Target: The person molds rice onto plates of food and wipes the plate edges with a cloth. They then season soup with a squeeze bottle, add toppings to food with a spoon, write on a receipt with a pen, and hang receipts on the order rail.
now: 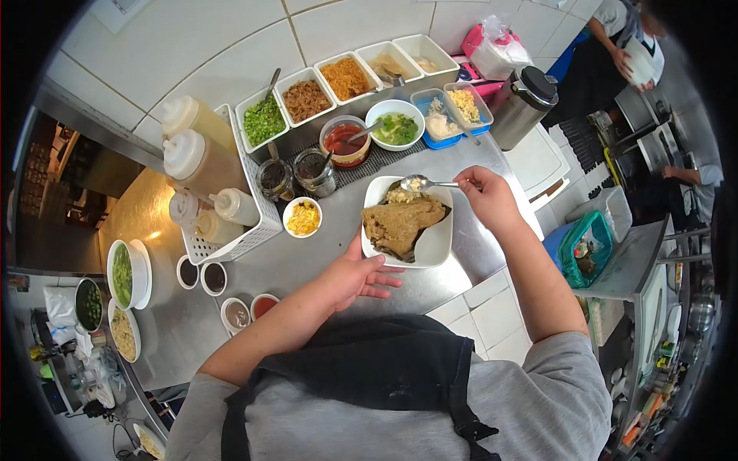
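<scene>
A square white bowl point(438, 250) holds a large brown piece of food point(405, 224) over dark leaves. My left hand point(360, 278) is at the bowl's lower left edge, its thumb near the rim and its fingers spread beside and under it. Pinched in my right hand point(486, 198) is the handle of a metal spoon point(438, 184); the spoon's head, with pale chopped bits on it, is over the bowl's top edge. More pale crumbs lie on the food below the spoon. A small white cup of yellow pieces point(302, 218) stands left of the bowl.
Behind the bowl are white tubs of green onion point(262, 121) and toppings, a red sauce tub point(344, 141), a soup bowl point(396, 125) and blue-based containers point(441, 123). A thermos point(523, 107) stands right, a bottle basket point(242, 244) left. A co-worker point(626, 46) is at upper right.
</scene>
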Tool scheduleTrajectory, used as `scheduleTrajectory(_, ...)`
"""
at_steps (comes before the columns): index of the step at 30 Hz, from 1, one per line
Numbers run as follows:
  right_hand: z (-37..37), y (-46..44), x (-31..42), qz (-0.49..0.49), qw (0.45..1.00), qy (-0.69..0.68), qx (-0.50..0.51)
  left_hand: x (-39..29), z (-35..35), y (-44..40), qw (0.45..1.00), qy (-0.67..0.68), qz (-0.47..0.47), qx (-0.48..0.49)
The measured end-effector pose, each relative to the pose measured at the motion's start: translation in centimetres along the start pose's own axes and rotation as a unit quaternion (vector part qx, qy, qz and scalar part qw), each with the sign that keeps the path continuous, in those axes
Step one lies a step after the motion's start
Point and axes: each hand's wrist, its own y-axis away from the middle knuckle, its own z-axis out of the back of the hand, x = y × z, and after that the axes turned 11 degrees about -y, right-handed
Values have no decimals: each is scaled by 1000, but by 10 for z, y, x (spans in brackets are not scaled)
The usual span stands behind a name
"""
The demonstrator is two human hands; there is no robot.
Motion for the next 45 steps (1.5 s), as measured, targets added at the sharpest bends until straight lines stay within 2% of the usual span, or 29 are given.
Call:
scheduleTrajectory(2,13,-19,-9,-38,999,1,15,-1,-1,0,1000,1,5,-1)
scheduleTrajectory(4,23,-36,-8,17,994,-82,-70,-1,0,-1,1000,-1,7,-2)
scheduleTrajectory(6,39,-54,3,133,973,53,-182,0,1,-1,1000,-2,7,-2)
scheduleTrajectory(7,43,-63,3,132,973,53,-183,0,1,-2,1000,-3,6,0)
scheduleTrajectory(8,47,-73,4,170,938,189,-237,-1,0,-1,1000,-5,5,2)
scheduleTrajectory(9,53,-81,5,204,880,319,-286,-3,-1,0,1000,-9,6,1)
scheduleTrajectory(10,56,-91,0,205,879,320,-289,-4,-1,1,1000,-13,6,0)
scheduleTrajectory(13,50,-112,-34,203,810,493,-244,-4,-1,0,1000,-21,10,-4)
scheduleTrajectory(14,44,-113,-38,205,810,492,-245,-3,-1,1,1000,-22,8,-5)
scheduleTrajectory(17,26,-108,-40,87,881,391,-252,-3,0,0,1000,-13,7,-3)
scheduleTrajectory(18,24,-109,-37,90,881,391,-249,-3,1,0,1000,-12,6,0)
scheduleTrajectory(20,22,-110,-34,-13,947,182,-263,-2,1,0,1000,-10,7,2)
scheduleTrajectory(21,23,-115,-38,-13,948,182,-262,-2,2,-1,1000,-11,6,0)
scheduleTrajectory(23,31,-131,-53,-35,967,47,-248,-1,1,0,1000,-12,8,0)
scheduleTrajectory(24,36,-137,-58,-36,967,47,-249,-1,1,-1,1000,-12,8,1)
scheduleTrajectory(26,44,-142,-59,-73,959,-99,-254,-2,1,-1,1000,-12,6,2)
scheduleTrajectory(33,70,-145,-85,-82,949,-172,-251,0,2,-2,1000,-19,2,0)
scheduleTrajectory(38,74,-89,-44,-92,949,-255,-159,-3,3,0,1000,-16,7,-10)
scheduleTrajectory(41,52,-47,-19,-80,960,-235,-126,-2,7,-2,1000,-31,1,2)
scheduleTrajectory(45,10,3,-11,-36,989,-108,-97,-2,7,-2,999,-32,-3,11)
